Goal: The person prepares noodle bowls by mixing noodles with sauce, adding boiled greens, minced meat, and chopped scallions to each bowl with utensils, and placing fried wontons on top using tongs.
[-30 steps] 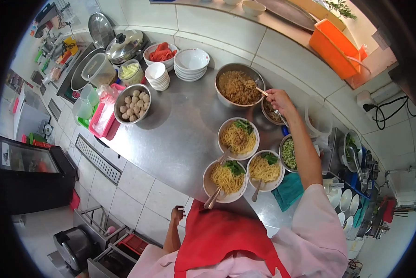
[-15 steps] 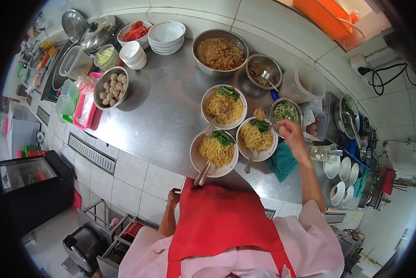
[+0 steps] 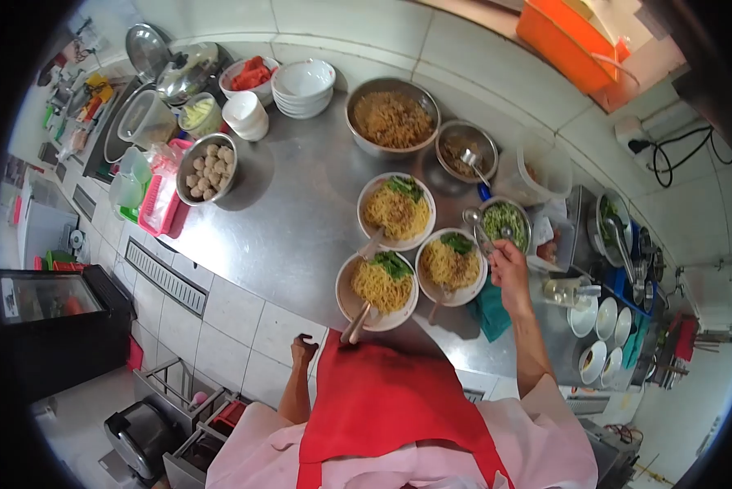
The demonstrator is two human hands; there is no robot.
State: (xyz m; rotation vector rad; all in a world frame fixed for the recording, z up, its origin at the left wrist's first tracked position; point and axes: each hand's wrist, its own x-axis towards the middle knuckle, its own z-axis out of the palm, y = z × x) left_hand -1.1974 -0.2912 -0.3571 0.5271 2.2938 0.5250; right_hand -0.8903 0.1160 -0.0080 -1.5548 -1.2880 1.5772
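My right hand (image 3: 509, 277) grips a metal spoon (image 3: 473, 218), its bowl held just above the right noodle bowl and beside the metal bowl of chopped greens (image 3: 501, 218). Three white bowls of yellow noodles (image 3: 446, 265) with leafy greens stand close together. Brown minced topping lies on the far noodles (image 3: 396, 212) and the right ones; none shows on the near-left noodles (image 3: 381, 289). Utensil handles (image 3: 354, 324) stick out of the bowls. Down by the red apron (image 3: 394, 399), my left hand (image 3: 303, 349) hangs off the counter, loosely open, nothing visible in it.
Behind the noodles stand a large metal bowl of brown mince (image 3: 392, 118) and a smaller one with a ladle (image 3: 469, 155). Meatballs (image 3: 211, 173), stacked white bowls (image 3: 302, 85) and a pink tray (image 3: 160, 204) sit left. White dishes (image 3: 606, 318) and a green cloth (image 3: 491, 311) are right.
Brown topping that was in mid-air over the right bowl now lies on its noodles. The spoon in my right hand is now bare and clearly visible. My view has shifted slightly.
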